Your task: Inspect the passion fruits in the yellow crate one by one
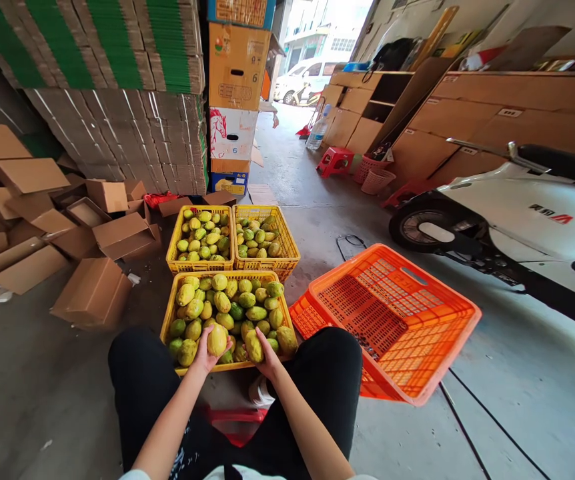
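Observation:
My left hand (204, 355) is closed around a yellow papaya (217, 341) above the front of a yellow crate (168, 312). To its right, my right hand (270, 362) grips a yellow-green papaya (254, 347), held slightly tilted. The crate sits in front of my knees, filled with many papayas (222, 303), mostly yellow-green with some darker green ones. Behind it stand two more yellow crates, the left one (168, 257) and the right one (295, 250), both holding similar fruit.
An orange crate (447, 317) rests tilted by my right knee. Loose cardboard boxes (92, 293) lie at left, below stacked flattened cartons (117, 127). A box column (235, 87) rises behind the crates. A white scooter (527, 220) and a red stool (335, 162) stand at right.

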Available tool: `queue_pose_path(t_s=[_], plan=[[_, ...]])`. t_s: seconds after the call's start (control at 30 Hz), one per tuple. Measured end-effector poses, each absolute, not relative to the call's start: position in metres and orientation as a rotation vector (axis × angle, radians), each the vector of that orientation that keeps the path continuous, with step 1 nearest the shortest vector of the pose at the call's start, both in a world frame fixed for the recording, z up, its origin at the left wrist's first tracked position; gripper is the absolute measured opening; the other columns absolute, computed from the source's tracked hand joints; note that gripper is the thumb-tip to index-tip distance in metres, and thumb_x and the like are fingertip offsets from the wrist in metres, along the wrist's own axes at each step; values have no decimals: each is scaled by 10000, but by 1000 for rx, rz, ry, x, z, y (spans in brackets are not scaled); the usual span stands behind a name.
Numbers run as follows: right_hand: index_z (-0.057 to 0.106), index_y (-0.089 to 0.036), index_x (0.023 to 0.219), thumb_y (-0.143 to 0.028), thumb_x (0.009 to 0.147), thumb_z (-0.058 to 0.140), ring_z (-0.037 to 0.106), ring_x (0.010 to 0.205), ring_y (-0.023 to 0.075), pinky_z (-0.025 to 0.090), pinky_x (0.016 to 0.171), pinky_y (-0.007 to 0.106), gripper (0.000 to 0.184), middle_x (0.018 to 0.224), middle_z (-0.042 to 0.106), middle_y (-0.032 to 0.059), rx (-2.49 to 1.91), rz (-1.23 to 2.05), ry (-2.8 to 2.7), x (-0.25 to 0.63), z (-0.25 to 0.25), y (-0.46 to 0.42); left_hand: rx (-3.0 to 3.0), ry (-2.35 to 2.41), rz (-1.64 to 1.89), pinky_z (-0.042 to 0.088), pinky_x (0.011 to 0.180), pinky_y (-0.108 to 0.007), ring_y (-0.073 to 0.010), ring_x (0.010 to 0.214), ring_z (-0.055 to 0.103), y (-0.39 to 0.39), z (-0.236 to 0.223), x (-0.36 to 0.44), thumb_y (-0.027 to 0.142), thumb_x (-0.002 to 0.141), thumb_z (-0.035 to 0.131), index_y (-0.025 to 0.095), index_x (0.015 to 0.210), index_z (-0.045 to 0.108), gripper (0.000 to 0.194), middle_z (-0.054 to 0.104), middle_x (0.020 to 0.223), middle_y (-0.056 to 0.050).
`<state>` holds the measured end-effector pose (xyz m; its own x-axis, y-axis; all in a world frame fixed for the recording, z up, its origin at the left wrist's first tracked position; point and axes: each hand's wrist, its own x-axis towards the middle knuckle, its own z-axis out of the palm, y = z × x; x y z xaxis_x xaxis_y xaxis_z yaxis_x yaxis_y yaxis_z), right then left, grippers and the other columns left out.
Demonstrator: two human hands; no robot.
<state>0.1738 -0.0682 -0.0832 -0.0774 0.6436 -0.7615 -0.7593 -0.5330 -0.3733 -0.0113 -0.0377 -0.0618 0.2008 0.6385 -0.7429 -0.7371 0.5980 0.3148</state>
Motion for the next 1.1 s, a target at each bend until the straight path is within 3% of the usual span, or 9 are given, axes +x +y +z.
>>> queue_pose_path(t_s=[0.13, 0.33, 0.47, 0.6, 0.7, 0.87, 1.1], plan=[[657, -181, 968, -374, 884, 711, 718, 619, 191, 525, 504, 246, 218, 704, 707, 17, -1176, 1793, 110, 172, -84, -69, -102, 897, 905, 651, 793, -424, -281, 861, 777, -38, -60, -10, 332, 989, 504, 70, 1171, 635, 344, 760, 909, -166], [655, -174, 1035, -383, 940, 546, 701, 579, 220, 551, 527, 303, 254, 696, 719, 75, -1097, 1819, 228, 177, -96, -66, -101, 1132, 806, 571, 483, -273, -190, 527, 668, -38, -68, -10, 343, 939, 576, 79, 1071, 662, 308, 698, 665, -86], [648, -178, 1040, -353, 943, 500, 704, 591, 238, 540, 522, 315, 249, 707, 721, 88, -1113, 1776, 290, 179, -102, -64, -122, 1245, 808, 538, 433, -249, -185, 494, 651, -37, -73, -12, 359, 914, 608, 107, 1019, 670, 280, 665, 611, -54], [641, -188, 965, -425, 949, 543, 696, 589, 218, 531, 507, 298, 257, 726, 722, 74, -1126, 1770, 256, 179, -100, -65, -103, 1241, 836, 606, 549, -300, -221, 592, 706, -36, -74, -12, 397, 928, 600, 107, 1051, 676, 324, 681, 652, -64], [644, -190, 940, -459, 920, 651, 703, 600, 198, 541, 521, 275, 270, 726, 717, 45, -1150, 1735, 191, 176, -95, -67, -164, 1153, 911, 649, 719, -395, -280, 778, 763, -35, -71, -10, 458, 991, 488, 96, 1167, 659, 438, 729, 775, -110], [689, -163, 980, -391, 897, 696, 735, 655, 217, 567, 571, 284, 243, 720, 714, 48, -1118, 1775, 106, 172, -90, -69, -236, 1000, 1028, 634, 895, -458, -298, 991, 771, -33, -63, -4, 270, 1022, 436, 98, 1398, 560, 431, 767, 1054, -165], [705, -127, 1057, -294, 924, 574, 744, 657, 232, 591, 600, 316, 250, 768, 761, 109, -1016, 1795, 175, 179, -98, -66, -192, 996, 1125, 668, 844, -368, -191, 747, 747, -33, -61, -12, 280, 995, 600, 169, 1268, 636, 297, 769, 900, -68]])
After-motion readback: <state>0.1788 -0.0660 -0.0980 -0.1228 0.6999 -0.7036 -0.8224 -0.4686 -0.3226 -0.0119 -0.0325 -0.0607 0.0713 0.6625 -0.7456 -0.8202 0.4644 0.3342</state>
